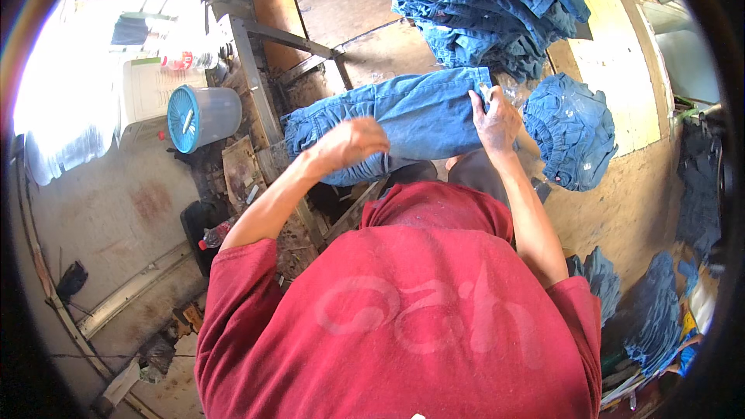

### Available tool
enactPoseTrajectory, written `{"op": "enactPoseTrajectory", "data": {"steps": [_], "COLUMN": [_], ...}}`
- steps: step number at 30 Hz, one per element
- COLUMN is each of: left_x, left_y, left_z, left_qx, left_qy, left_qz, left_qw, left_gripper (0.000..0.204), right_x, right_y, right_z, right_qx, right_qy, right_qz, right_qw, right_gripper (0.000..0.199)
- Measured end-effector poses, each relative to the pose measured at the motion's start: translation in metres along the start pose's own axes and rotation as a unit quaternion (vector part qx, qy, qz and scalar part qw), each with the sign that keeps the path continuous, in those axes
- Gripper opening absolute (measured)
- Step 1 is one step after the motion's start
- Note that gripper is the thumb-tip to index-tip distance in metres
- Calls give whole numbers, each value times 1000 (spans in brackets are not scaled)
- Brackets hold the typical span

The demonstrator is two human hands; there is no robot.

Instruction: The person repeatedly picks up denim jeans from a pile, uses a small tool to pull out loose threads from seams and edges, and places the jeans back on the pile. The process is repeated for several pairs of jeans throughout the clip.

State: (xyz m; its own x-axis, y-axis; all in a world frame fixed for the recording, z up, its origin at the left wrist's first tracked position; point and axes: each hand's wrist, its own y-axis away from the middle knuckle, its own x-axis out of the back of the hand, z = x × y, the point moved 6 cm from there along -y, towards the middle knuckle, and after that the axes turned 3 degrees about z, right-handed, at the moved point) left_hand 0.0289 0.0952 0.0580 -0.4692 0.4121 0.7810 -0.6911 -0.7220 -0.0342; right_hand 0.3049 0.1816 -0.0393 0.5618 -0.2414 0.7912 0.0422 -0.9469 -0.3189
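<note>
**A:** so what's going on at the bench? All I see is denim everywhere.

**B:** pretty much. There's a pair of blue jeans (411,116) lying flat across the wooden table (365,15), folded lengthwise, with a gathered, puckered waistband at the left end. Fabric looks soft and washed, lots of little creases.

**A:** and the hands?

**B:** the left hand (353,143) sits on the lower edge of the jeans, around the middle. Fingers are curled under, knuckles up, looks like it's bunching or pinching the cloth, but I can't tell for sure whether there's fabric inside the grip. The right hand (497,120) is at the right end of the jeans, fingers closed on the denim edge, with something small and pale poking out near the fingertips. Too small to say what it is.

**A:** what's the lump on the right?

**B:** a bundle (570,140) of the same blue denim, rounded and crumpled, just beside the right hand. Behind that, at the top, there's a tall stack (481,8) of folded jeans, layered edges like a slumped deck of cards.

**A:** anything that isn't denim?

**B:** a round plastic bucket (203,116), grey wall with a blue lid, off to the left on the dusty floor. Person's wearing a faded red shirt (403,310), dusty texture. More denim piles (652,310) low on the right.
</note>
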Motion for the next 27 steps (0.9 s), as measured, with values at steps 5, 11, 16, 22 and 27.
{"op": "enactPoseTrajectory", "data": {"steps": [5,11,16,22,27], "left_x": [147,105,-28,52,31], "left_y": [-1,64,130,136,8], "left_z": [-12,-31,-11,14,-10], "left_qx": [240,201,315,503,294], "left_qy": [-63,-352,-407,-318,-242], "left_qz": [424,356,89,96,278], "left_qw": [871,842,853,798,882], "left_gripper": [7,13,41,32,45], "right_x": [-4,-4,-2,16,36], "right_y": [0,2,0,-3,16], "right_z": [0,2,0,0,-1], "right_qx": [13,27,36,-11,-58], "right_qy": [14,-3,-36,-14,9], "right_qz": [7,13,13,-40,-20], "right_qw": [1000,1000,999,999,998], "right_gripper": [35,35,34,35,36]}}
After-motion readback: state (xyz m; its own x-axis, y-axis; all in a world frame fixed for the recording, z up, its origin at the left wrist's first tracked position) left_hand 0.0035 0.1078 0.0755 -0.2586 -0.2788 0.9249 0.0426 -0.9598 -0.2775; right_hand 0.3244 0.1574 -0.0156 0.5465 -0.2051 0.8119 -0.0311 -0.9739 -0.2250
